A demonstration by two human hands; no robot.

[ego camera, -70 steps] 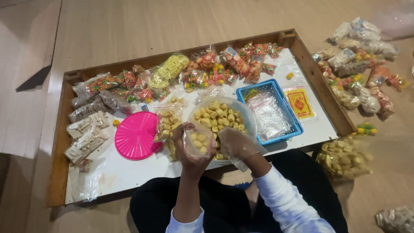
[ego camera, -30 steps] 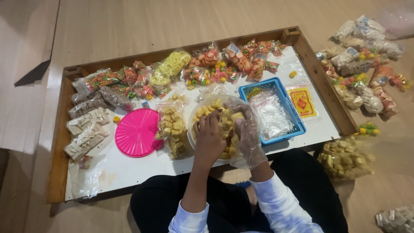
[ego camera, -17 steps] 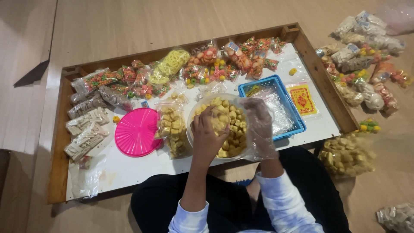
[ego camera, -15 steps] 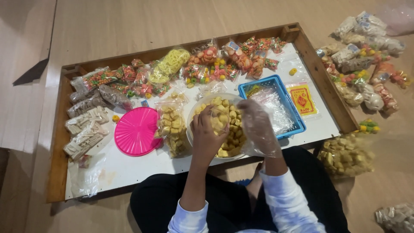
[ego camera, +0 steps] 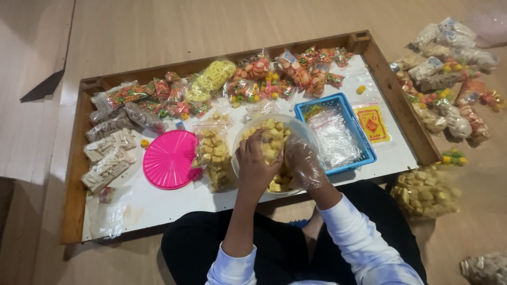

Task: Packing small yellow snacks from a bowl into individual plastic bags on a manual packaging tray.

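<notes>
Wooden tray (ego camera: 393,100), left hand (ego camera: 256,166) clutching small bag (ego camera: 271,145), gloved right hand (ego camera: 303,164) cupped in bowl (ego camera: 301,126)

Home floor: wooden tray (ego camera: 84,174), bagged snacks (ego camera: 248,84), person seated.

A wooden-rimmed white tray (ego camera: 158,203) is lying on the floor (ego camera: 158,31), carrying snack packets (ego camera: 253,79), a pink lid (ego camera: 170,159), a bowl (ego camera: 306,134) and a blue basket (ego camera: 364,142).

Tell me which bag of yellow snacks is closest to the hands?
The small clear bag the left hand holds over the bowl. The filled bag beside the pink lid lies farther left.
</notes>
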